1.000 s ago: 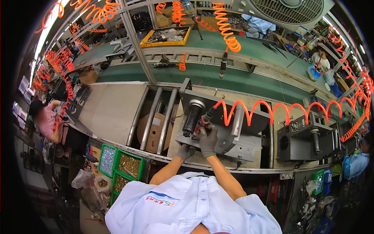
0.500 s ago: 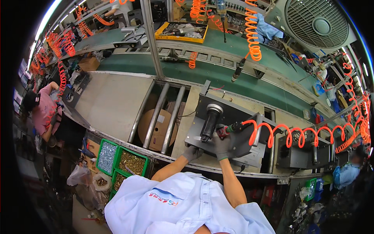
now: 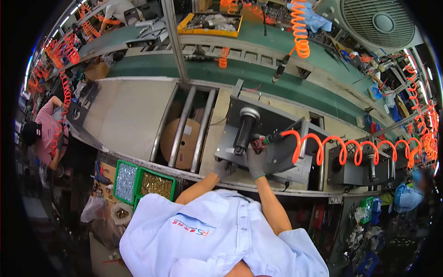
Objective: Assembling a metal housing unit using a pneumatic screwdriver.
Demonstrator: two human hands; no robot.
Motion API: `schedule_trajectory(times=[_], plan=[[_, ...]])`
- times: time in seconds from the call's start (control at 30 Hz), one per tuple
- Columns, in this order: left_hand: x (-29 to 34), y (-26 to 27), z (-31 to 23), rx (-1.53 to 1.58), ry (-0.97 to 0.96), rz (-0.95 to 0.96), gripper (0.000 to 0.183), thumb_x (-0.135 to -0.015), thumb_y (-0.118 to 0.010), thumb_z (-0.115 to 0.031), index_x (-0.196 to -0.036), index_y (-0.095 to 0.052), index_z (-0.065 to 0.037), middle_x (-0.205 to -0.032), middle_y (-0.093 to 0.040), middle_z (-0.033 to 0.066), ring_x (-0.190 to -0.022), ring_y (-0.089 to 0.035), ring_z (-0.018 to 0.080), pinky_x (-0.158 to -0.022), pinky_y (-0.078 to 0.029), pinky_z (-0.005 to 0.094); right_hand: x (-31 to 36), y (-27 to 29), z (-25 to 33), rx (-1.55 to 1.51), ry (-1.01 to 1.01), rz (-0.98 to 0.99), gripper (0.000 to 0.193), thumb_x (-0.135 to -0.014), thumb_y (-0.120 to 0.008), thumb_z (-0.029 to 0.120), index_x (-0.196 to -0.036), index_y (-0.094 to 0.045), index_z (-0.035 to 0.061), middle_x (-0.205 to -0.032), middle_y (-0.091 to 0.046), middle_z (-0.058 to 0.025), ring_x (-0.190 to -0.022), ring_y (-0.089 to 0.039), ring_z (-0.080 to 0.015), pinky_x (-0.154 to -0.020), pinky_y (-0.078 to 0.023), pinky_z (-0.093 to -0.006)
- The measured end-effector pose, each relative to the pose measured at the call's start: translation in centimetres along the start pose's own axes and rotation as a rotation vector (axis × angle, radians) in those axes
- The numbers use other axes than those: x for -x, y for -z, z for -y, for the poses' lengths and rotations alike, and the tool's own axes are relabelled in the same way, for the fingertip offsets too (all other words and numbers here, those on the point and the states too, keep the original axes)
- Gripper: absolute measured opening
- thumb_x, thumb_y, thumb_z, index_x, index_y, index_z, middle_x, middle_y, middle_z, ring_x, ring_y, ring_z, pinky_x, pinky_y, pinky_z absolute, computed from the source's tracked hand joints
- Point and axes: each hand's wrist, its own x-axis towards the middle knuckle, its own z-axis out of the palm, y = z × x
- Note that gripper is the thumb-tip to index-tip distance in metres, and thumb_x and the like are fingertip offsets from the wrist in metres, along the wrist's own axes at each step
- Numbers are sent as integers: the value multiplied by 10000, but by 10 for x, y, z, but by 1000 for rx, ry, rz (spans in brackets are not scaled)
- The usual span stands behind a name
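Observation:
A dark grey metal housing [image 3: 280,121] with a black cylinder [image 3: 244,132] topped by a silver ring stands on the bench in front of me. My right hand [image 3: 256,162], in a grey glove, is wrapped round a red and black air screwdriver [image 3: 258,142] beside the cylinder. An orange coiled hose [image 3: 333,156] runs from the tool's rear to the right. At the housing's near left edge, my left hand [image 3: 224,169], also gloved, is closed on the rim, its fingertips partly hidden. The screwdriver's tip is hidden by my hand and the housing.
Green bins of silver [image 3: 125,183] and brass-coloured screws [image 3: 156,184] sit at lower left. Metal rollers [image 3: 184,127] span the bench's gap over a brown reel [image 3: 181,143]. Another housing [image 3: 355,171] stands right. An air tool [image 3: 278,69] hangs beyond. A co-worker [image 3: 47,131] is at far left.
The whole view has shifted slightly, so the bench sits higher and further left in the picture. Both hands keep their places on the housing and the screwdriver.

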Motion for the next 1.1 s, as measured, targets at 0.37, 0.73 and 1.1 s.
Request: schedule_trajectory(times=[0.37,0.73,1.1], plan=[[-9,17,-20,-317,-325,-1,225,-984,-496,-216,-1146,-561,-73,-860,-626,64,-656,-646,162,-578,-581,259,8,-8,9,-265,40,303,706,-847,-623,122,-1444,-255,43,-1064,-509,-40,-904,-533,-107,-810,-497,-264],[-4,32,-17,67,-145,68,150,-984,-422,-113,-1052,-548,-67,-884,-604,98,-722,-634,178,-607,-555,254,-20,-9,-21,-166,-145,273,507,-1011,-361,395,-1379,-367,47,-1275,-510,-81,-1120,-500,-176,-1014,-381,-331],[-17,69,-32,-1095,-767,73,158,-984,-434,-133,-1062,-547,-55,-847,-591,91,-674,-596,157,-603,-534,224,-8,-23,9,-315,-150,168,462,-1015,-425,384,-1323,-442,40,-1265,-526,-88,-1153,-513,-187,-1052,-368,-338]])
